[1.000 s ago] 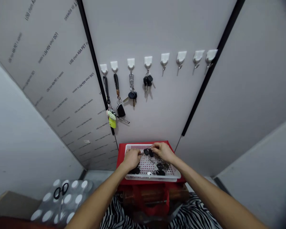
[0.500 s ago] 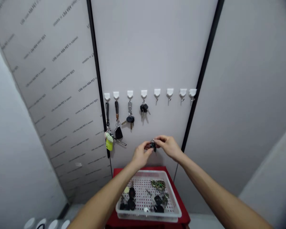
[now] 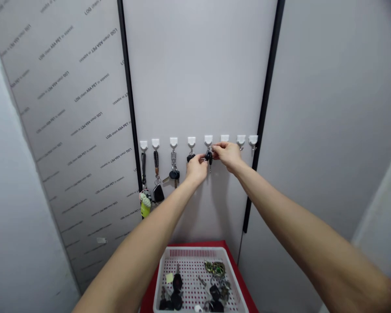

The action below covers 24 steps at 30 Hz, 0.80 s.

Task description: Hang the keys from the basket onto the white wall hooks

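A small bunch of keys (image 3: 208, 155) with black heads is held between my two hands, just under the fifth white hook (image 3: 208, 140) from the left. My left hand (image 3: 197, 168) pinches the bunch from the left side. From the right, my right hand (image 3: 227, 155) pinches its ring close to the metal hook; whether the ring is over the hook I cannot tell. Behind my left fingers, another key bunch (image 3: 190, 156) hangs on the fourth hook (image 3: 191, 142), partly hidden. Further left, keys with a metal clasp (image 3: 173, 167) hang on the third hook.
Key fobs on dark straps hang at the left, one black fob (image 3: 158, 193) and one yellow-green tag (image 3: 145, 210). Below, a white perforated basket (image 3: 195, 251) holds several keys and sits on a red surface (image 3: 244, 295). Black strips (image 3: 263, 100) edge the wall panel.
Both hands have risen with the key bunch from above the basket to the fifth hook. The view has shifted slightly, so the hooks appear lower.
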Motion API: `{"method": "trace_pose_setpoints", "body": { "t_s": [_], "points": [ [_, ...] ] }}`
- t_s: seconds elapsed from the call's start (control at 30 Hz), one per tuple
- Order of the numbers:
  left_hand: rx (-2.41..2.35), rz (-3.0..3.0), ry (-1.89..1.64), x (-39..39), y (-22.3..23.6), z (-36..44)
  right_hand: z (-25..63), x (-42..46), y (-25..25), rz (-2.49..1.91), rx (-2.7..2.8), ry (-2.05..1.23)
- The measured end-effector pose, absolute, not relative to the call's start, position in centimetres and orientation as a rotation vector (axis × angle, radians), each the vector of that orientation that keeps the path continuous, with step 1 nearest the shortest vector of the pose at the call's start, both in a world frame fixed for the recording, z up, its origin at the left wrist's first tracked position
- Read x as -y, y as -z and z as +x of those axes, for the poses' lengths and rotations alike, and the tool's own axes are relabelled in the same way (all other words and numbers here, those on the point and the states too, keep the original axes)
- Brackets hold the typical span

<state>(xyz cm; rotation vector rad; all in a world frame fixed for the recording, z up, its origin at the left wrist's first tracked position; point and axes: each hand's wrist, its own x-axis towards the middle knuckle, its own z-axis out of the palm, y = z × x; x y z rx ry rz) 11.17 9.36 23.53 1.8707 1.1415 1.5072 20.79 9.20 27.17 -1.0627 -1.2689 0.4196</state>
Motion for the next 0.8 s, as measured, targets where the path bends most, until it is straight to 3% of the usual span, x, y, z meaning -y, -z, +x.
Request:
{"method": "trace_pose_setpoints", "body": {
  "t_s": [0.4,0.53,0.73,0.8],
  "points": [
    [-1.193,2.042,-1.371,-7.8,-21.3,9.9,21.8,-10.7,-24.4,-1.187,1.347,-0.13],
    [-1.137,2.097,-1.24,-5.9,-15.4,8.0,22.3,-7.8,-18.8,-1.213,1.452,-0.022],
    [-1.235,2.127,-0.666,-2.1,-2.8,5.5,21.6,-1.3,-6.3,-1.442,2.442,-0.487],
    [-1.22,2.16,-0.505,-1.2,-0.3,5.4,21.4,0.0,-3.6,-1.515,2.618,-0.477]
  ]
}}
